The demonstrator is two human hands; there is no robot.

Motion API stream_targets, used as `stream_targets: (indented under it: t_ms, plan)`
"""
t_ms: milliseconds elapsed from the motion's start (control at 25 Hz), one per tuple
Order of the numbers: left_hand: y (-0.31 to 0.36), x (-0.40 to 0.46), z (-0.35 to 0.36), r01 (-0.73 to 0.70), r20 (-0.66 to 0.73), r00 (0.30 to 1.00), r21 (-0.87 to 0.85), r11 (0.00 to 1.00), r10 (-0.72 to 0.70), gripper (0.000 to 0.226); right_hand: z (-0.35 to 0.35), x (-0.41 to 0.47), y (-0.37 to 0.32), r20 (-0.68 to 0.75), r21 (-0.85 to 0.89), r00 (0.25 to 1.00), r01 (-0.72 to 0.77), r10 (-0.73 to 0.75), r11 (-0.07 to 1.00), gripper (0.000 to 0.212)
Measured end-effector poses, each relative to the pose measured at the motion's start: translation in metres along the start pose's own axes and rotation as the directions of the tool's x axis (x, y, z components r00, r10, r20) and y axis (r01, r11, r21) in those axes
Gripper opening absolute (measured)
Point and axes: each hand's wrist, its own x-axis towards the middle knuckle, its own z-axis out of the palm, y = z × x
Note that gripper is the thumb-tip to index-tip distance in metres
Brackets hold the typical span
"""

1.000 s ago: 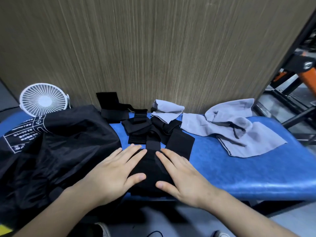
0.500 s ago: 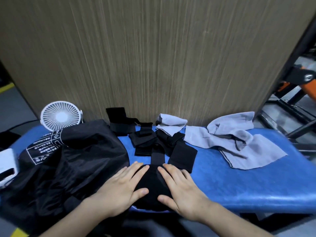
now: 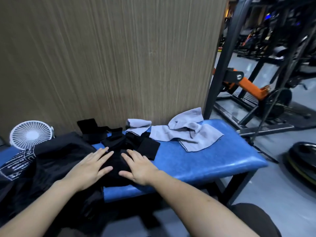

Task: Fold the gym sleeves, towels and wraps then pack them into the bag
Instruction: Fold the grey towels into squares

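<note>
A black gym sleeve [image 3: 116, 170] lies flat near the front edge of the blue bench [image 3: 196, 161]. My left hand [image 3: 89, 166] and my right hand [image 3: 138, 166] press down on it side by side, palms flat and fingers spread. Behind them sits a heap of black wraps and sleeves [image 3: 119, 141], with one black piece [image 3: 148, 149] lying flat to the right. A crumpled grey towel [image 3: 186, 134] and a smaller grey cloth [image 3: 138, 124] lie further back. The black bag [image 3: 51, 161] sprawls over the bench's left part, touching my left hand's side.
A small white fan [image 3: 30, 135] stands at the back left. A wood-grain wall [image 3: 111, 57] rises right behind the bench. To the right are a black and orange gym machine frame [image 3: 239, 82] and weight plates [image 3: 302, 159] on the floor.
The view has lifted and swung right, showing more of the gym. My hands have stayed flat on the black sleeve, sliding slightly apart over it.
</note>
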Motion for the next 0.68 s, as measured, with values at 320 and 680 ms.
stream_targets:
  t_ms: [320, 680]
  plan:
    - [0.113, 0.018, -0.043, -0.19, -0.404, 0.904, -0.082, 0.978, 0.142, 0.057, -0.063, -0.091, 0.121, -0.321, 0.06, 0.941, -0.096, 0.11, 0.994, 0.058]
    - [0.268, 0.152, 0.035, -0.133, -0.146, 0.986, -0.368, 0.92, 0.085, 0.047, -0.082, -0.165, 0.275, -0.51, 0.079, 0.574, -0.71, 0.641, 0.7, 0.039]
